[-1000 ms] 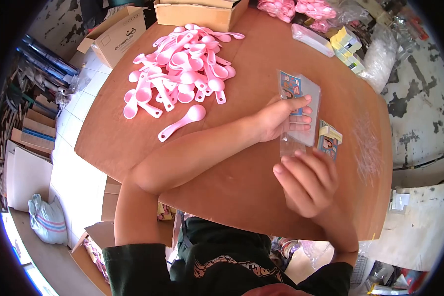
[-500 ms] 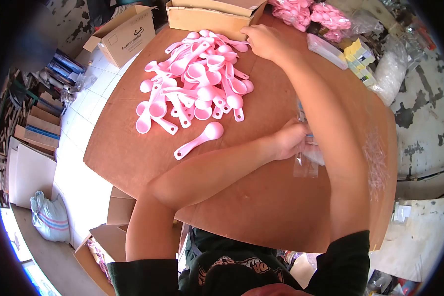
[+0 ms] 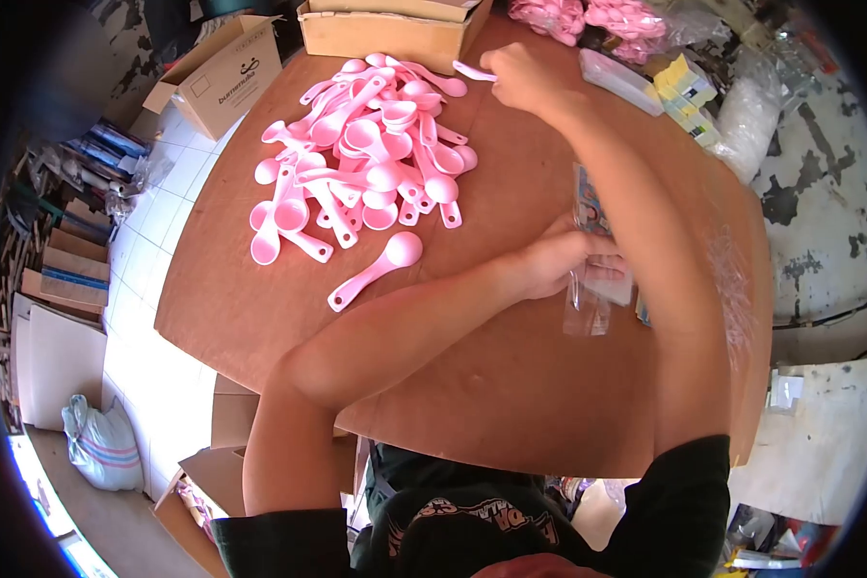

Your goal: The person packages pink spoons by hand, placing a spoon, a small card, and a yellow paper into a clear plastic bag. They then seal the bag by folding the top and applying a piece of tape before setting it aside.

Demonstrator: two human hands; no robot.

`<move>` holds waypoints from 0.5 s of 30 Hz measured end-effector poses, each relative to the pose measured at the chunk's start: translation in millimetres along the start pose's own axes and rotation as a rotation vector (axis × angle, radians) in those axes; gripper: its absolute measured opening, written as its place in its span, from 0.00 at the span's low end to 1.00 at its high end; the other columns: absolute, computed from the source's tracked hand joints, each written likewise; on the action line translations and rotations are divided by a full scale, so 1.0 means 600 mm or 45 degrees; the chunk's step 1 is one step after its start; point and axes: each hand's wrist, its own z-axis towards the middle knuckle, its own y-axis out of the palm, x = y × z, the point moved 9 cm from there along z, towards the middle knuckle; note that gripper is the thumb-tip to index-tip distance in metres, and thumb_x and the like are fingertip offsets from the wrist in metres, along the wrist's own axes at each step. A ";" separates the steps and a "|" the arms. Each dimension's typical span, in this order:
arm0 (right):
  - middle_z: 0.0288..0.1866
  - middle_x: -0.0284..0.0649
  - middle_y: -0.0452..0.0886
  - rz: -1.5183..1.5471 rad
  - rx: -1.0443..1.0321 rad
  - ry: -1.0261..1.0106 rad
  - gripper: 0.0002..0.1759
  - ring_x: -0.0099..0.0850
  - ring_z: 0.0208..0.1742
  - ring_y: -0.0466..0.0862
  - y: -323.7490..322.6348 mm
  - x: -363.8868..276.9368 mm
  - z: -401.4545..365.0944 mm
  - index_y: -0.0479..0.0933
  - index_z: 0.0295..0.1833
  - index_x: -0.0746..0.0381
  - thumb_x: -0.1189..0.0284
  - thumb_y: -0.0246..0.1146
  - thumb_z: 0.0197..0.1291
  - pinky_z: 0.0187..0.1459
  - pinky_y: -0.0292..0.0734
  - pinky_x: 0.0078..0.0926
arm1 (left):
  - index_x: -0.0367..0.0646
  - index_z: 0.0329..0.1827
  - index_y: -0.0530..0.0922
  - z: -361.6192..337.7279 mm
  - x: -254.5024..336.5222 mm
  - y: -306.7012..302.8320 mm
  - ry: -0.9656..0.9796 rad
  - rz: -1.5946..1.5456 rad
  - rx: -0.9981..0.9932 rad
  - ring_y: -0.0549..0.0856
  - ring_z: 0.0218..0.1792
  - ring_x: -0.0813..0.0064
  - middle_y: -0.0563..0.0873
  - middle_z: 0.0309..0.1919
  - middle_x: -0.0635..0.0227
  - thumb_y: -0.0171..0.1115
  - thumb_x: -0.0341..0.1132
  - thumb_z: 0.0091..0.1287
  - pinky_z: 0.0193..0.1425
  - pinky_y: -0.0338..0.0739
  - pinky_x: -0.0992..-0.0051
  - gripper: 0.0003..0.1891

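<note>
The right hand (image 3: 522, 79) reaches to the far side of the brown table (image 3: 472, 385), its fingers and thumb closed on one pink spoon (image 3: 472, 71). The visible part of that spoon sticks out to the left of the fingertips, the rest being hidden within the grip; it points toward the upper right of the spoon pile (image 3: 366, 144), near the cardboard box (image 3: 385, 37). The left hand (image 3: 564, 258) is near the table's right side, thumb and fingers closed on a clear plastic sleeve (image 3: 586, 316), which extends above and below the grip. A printed card (image 3: 592, 214) shows at the sleeve's upper part, partly covered by the right forearm. A single spoon (image 3: 376, 271) lies apart, between the pile and the left forearm.
</note>
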 end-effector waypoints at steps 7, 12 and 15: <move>0.45 0.37 0.81 1.076 0.447 0.315 0.27 0.25 0.44 0.81 -0.152 0.142 -0.235 0.70 0.65 0.59 0.76 0.63 0.57 0.44 0.77 0.24 | 0.45 0.52 0.71 -0.001 -0.001 -0.003 -0.038 -0.178 0.050 0.85 0.45 0.63 0.81 0.44 0.61 0.67 0.38 0.66 0.57 0.81 0.54 0.17; 0.50 0.39 0.76 1.951 0.333 0.589 0.42 0.25 0.34 0.81 -0.224 0.045 -0.437 0.53 0.77 0.56 0.73 0.60 0.55 0.34 0.80 0.20 | 0.47 0.50 0.70 -0.004 0.002 -0.004 -0.040 -0.205 0.098 0.86 0.44 0.62 0.82 0.43 0.59 0.66 0.43 0.67 0.59 0.80 0.53 0.17; 0.50 0.45 0.76 2.322 0.109 0.622 0.43 0.28 0.26 0.80 -0.212 -0.012 -0.523 0.53 0.74 0.60 0.75 0.59 0.50 0.35 0.84 0.28 | 0.47 0.51 0.70 -0.007 0.004 -0.004 -0.046 -0.261 0.093 0.86 0.44 0.60 0.83 0.44 0.57 0.64 0.45 0.68 0.61 0.78 0.49 0.17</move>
